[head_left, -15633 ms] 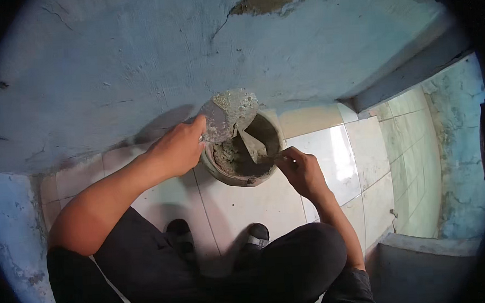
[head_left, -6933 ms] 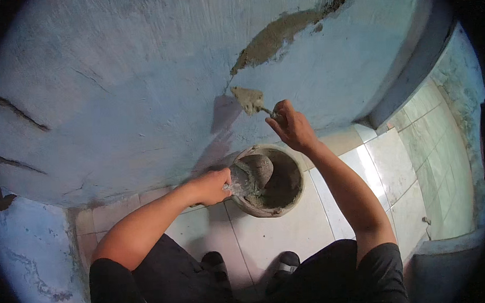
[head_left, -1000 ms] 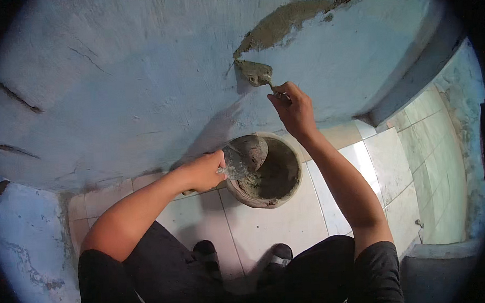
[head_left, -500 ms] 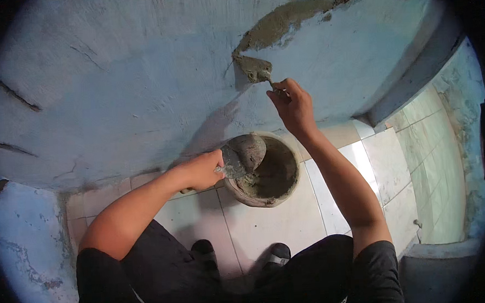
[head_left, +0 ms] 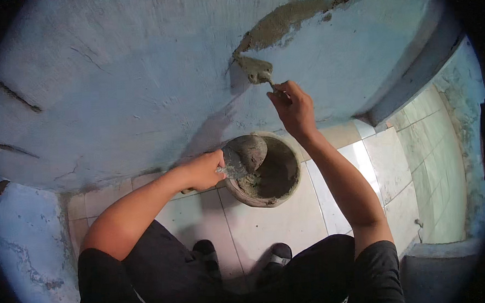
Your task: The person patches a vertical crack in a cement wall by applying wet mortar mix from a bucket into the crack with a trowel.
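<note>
In my right hand is the handle of a small trowel smeared with wet grey mortar. Its tip meets the blue wall at the lower left end of a mortar-filled crack. My left hand is closed on a broad, rounded grey scoop-like tool, caked with mortar; its exact kind I cannot make out. This tool is over the left side of a round bucket, hiding part of the rim. Some mortar clings inside the bucket.
Light floor tiles lie around the bucket, with my feet just in front of it. The blue wall rises ahead and has open cracks at the left. A raised ledge juts out at the right.
The small trowel's blade has tilted slightly against the wall, its face looking lighter. My left hand and its tool have barely moved.
</note>
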`<state>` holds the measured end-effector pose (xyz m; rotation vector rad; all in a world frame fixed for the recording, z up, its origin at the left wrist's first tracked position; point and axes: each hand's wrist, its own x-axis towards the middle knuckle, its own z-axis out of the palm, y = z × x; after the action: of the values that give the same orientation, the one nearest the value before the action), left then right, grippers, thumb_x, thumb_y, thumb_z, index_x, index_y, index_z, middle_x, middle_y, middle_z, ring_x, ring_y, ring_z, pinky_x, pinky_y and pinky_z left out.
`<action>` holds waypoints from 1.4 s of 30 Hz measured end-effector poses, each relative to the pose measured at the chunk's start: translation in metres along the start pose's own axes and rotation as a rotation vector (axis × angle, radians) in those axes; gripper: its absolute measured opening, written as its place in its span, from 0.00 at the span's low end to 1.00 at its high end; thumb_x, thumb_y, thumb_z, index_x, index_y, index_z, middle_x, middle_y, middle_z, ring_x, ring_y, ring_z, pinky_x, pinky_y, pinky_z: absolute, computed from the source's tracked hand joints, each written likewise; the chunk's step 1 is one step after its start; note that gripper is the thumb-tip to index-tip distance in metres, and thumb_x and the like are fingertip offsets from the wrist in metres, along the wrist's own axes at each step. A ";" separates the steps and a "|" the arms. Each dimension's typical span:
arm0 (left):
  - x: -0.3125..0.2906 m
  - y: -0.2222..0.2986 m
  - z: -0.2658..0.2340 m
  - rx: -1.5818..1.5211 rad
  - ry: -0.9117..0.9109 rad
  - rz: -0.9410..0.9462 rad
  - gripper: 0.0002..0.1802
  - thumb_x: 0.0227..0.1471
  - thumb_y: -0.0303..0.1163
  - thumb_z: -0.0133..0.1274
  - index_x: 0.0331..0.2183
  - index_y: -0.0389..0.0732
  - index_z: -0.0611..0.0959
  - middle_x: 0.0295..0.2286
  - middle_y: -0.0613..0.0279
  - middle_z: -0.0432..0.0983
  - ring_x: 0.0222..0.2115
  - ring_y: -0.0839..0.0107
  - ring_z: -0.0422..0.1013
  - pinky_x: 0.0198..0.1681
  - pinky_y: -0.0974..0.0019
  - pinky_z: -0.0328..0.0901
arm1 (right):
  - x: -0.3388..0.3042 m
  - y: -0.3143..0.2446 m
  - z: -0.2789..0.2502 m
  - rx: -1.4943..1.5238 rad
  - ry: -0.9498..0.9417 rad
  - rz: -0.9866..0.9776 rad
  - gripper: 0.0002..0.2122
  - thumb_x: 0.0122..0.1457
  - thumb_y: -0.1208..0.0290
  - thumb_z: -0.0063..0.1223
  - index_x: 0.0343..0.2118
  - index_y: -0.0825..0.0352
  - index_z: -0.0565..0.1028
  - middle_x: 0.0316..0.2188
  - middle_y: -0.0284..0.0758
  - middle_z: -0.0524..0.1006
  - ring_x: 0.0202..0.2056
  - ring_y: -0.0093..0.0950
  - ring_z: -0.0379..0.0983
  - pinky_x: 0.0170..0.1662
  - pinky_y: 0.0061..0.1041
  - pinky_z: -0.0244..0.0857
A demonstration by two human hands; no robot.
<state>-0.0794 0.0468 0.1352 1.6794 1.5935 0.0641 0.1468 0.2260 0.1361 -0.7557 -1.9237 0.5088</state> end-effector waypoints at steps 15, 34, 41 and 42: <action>0.004 -0.011 -0.002 -0.152 0.110 0.011 0.15 0.62 0.33 0.53 0.44 0.34 0.70 0.31 0.51 0.77 0.31 0.61 0.74 0.36 0.55 0.68 | -0.018 0.027 -0.093 -0.118 -1.017 0.514 0.08 0.61 0.67 0.63 0.35 0.68 0.82 0.26 0.31 0.82 0.24 0.19 0.75 0.24 0.24 0.68; 0.002 -0.005 -0.001 -0.015 0.103 -0.025 0.17 0.60 0.34 0.55 0.45 0.35 0.71 0.38 0.43 0.77 0.39 0.51 0.74 0.42 0.51 0.67 | -0.025 0.010 -0.090 0.405 -1.079 0.906 0.09 0.60 0.69 0.64 0.31 0.71 0.80 0.24 0.34 0.81 0.17 0.18 0.69 0.18 0.20 0.61; 0.005 -0.013 0.009 0.021 0.084 0.086 0.18 0.60 0.36 0.56 0.45 0.36 0.71 0.35 0.47 0.77 0.37 0.52 0.74 0.40 0.51 0.67 | -0.017 0.012 -0.069 0.614 -0.853 0.765 0.10 0.63 0.68 0.60 0.32 0.72 0.80 0.22 0.34 0.78 0.18 0.19 0.68 0.20 0.21 0.60; 0.005 -0.013 0.007 0.029 0.093 0.089 0.18 0.60 0.36 0.56 0.45 0.36 0.71 0.35 0.47 0.77 0.37 0.52 0.74 0.40 0.51 0.67 | -0.015 0.012 -0.064 0.586 -0.768 0.674 0.10 0.63 0.68 0.58 0.31 0.72 0.79 0.21 0.32 0.77 0.19 0.19 0.68 0.21 0.21 0.60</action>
<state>-0.0853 0.0463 0.1208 1.7920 1.5941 0.1677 0.2130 0.2262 0.1467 -0.8673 -1.9578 1.9070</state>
